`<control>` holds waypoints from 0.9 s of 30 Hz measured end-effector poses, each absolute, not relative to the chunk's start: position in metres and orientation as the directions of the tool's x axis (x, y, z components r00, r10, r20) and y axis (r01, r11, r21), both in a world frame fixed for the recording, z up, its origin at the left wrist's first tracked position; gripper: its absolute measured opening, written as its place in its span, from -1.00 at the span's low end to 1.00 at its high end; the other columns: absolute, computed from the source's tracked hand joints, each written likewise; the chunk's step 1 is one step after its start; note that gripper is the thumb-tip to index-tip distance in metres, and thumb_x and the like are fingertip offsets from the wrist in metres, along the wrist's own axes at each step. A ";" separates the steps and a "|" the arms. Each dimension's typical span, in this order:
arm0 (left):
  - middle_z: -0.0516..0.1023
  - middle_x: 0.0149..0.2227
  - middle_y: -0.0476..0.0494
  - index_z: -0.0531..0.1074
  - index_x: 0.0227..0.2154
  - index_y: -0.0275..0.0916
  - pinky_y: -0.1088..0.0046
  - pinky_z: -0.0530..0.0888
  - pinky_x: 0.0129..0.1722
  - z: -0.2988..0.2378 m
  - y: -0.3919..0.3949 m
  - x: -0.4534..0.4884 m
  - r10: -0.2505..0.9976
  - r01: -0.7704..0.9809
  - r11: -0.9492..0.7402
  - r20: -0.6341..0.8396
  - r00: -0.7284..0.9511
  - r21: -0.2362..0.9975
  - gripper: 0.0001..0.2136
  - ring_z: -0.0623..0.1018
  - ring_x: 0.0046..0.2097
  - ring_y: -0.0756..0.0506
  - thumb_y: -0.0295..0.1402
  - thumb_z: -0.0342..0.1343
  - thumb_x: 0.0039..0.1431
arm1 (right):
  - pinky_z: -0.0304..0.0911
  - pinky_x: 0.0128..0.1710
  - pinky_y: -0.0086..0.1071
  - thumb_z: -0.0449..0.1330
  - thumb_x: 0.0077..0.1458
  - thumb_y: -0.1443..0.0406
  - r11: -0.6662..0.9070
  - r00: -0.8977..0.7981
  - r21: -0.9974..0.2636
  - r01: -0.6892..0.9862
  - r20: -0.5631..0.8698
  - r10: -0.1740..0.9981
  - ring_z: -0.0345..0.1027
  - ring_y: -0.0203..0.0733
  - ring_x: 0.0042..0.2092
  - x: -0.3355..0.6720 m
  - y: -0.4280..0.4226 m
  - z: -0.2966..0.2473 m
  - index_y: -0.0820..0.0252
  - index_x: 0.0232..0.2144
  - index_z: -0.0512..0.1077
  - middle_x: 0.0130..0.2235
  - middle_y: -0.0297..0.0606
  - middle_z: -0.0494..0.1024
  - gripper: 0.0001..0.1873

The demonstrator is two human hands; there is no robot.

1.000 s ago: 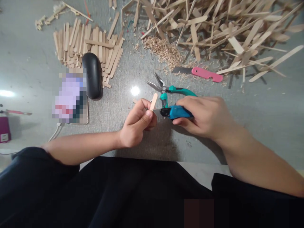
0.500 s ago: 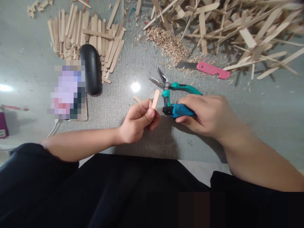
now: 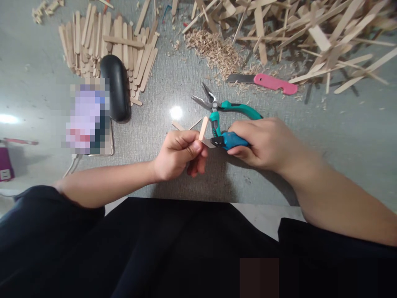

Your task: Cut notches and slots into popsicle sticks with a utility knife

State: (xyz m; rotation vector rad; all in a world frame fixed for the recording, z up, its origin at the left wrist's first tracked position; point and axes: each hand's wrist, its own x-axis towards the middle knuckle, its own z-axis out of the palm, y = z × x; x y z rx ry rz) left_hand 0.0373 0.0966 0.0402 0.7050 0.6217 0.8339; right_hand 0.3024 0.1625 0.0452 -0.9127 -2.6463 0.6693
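My left hand (image 3: 178,155) pinches a short wooden craft stick (image 3: 203,128), its rounded end pointing up and away. My right hand (image 3: 266,142) is wrapped round a blue utility knife (image 3: 231,140). The knife's blade rests against the stick just above my left fingertips. Both hands hover over the grey tabletop (image 3: 173,82), close to my body. Teal-handled pliers (image 3: 221,108) lie on the table right behind the knife, their jaws apart.
A pink-handled blade (image 3: 263,82) lies beside wood shavings (image 3: 217,51). A large loose heap of sticks (image 3: 294,29) fills the far right. Sorted sticks (image 3: 105,41), a black case (image 3: 115,93) and a blurred phone (image 3: 88,120) sit at the left. Small stick offcuts (image 3: 182,125) lie near my left hand.
Both hands have stayed together with stick and knife. The knife has pushed a little further against the stick. The view has shifted slightly.
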 end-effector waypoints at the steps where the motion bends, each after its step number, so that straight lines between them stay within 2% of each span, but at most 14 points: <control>1: 0.59 -0.58 0.00 0.46 -0.37 -0.23 0.63 0.39 -0.69 0.040 0.096 0.038 0.833 -0.440 0.458 -0.201 0.515 0.773 -0.53 0.48 -0.67 0.07 0.06 0.38 0.43 | 0.06 -0.47 -0.19 -0.13 0.55 -0.37 0.703 -0.766 -0.493 0.512 0.110 0.634 0.30 -0.08 -0.48 0.302 0.161 0.044 0.02 -0.32 0.35 -0.48 -0.25 0.46 -0.27; 4: 0.45 -0.65 0.09 0.46 -0.41 -0.25 0.70 0.29 -0.66 0.037 0.095 0.039 0.889 -0.469 0.330 -0.103 0.447 0.819 -0.57 0.33 -0.68 0.15 -0.05 0.39 0.45 | 0.01 -0.48 -0.19 -0.15 0.58 -0.32 0.736 -0.760 -0.444 0.511 0.168 0.628 0.29 -0.10 -0.50 0.297 0.156 0.044 0.04 -0.33 0.36 -0.48 -0.24 0.49 -0.27; 7: 0.34 -0.64 0.15 0.46 -0.41 -0.26 0.74 0.26 -0.63 0.031 0.094 0.042 0.921 -0.519 0.176 0.046 0.387 0.837 -0.62 0.27 -0.67 0.18 -0.17 0.38 0.47 | -0.01 -0.49 -0.22 -0.26 0.62 -0.29 0.757 -0.745 -0.355 0.549 0.203 0.635 0.30 -0.14 -0.53 0.290 0.149 0.046 0.10 -0.34 0.38 -0.51 -0.22 0.50 -0.20; 11: 0.29 -0.63 0.19 0.46 -0.37 -0.25 0.76 0.24 -0.64 0.023 0.093 0.042 0.932 -0.509 0.078 0.118 0.342 0.857 -0.69 0.26 -0.68 0.18 -0.26 0.31 0.52 | -0.05 -0.46 -0.20 -0.34 0.58 -0.34 0.711 -0.711 -0.334 0.619 0.147 0.688 0.30 -0.14 -0.53 0.284 0.140 0.046 0.12 -0.34 0.43 -0.51 -0.20 0.50 -0.10; 15: 0.37 -0.63 0.18 0.43 -0.34 -0.23 0.75 0.29 -0.64 0.026 0.094 0.041 0.926 -0.483 0.123 0.075 0.369 0.867 -0.68 0.29 -0.68 0.17 -0.22 0.25 0.57 | -0.07 -0.45 -0.20 -0.35 0.51 -0.42 0.635 -0.662 -0.361 0.683 0.063 0.747 0.32 -0.11 -0.52 0.285 0.139 0.044 0.10 -0.30 0.48 -0.49 -0.20 0.52 -0.04; 20: 0.62 -0.55 0.07 0.39 -0.26 -0.20 0.69 0.41 -0.68 0.034 0.095 0.039 0.887 -0.468 0.313 -0.077 0.456 0.827 -0.69 0.44 -0.68 0.10 -0.13 0.23 0.59 | 0.00 -0.40 -0.21 -0.31 0.49 -0.45 0.634 -0.653 -0.360 0.684 0.086 0.753 0.43 -0.07 -0.42 0.288 0.147 0.049 0.09 -0.28 0.51 -0.39 -0.15 0.60 -0.05; 22: 0.64 -0.55 0.07 0.40 -0.27 -0.20 0.69 0.43 -0.68 0.036 0.094 0.039 0.888 -0.485 0.323 -0.083 0.453 0.813 -0.68 0.47 -0.68 0.10 -0.13 0.25 0.58 | 0.06 -0.38 -0.22 -0.27 0.50 -0.44 0.646 -0.644 -0.346 0.680 0.139 0.752 0.46 -0.07 -0.39 0.288 0.149 0.049 0.10 -0.27 0.53 -0.34 -0.14 0.64 -0.06; 27: 0.65 -0.56 0.05 0.39 -0.30 -0.20 0.68 0.39 -0.72 0.038 0.094 0.041 0.896 -0.465 0.356 -0.156 0.415 0.811 -0.60 0.47 -0.70 0.09 -0.01 0.24 0.57 | 0.13 -0.36 -0.20 -0.10 0.52 -0.41 0.695 -0.589 -0.297 0.654 0.377 0.715 0.47 -0.08 -0.36 0.286 0.148 0.045 0.11 -0.23 0.58 -0.34 -0.17 0.65 -0.15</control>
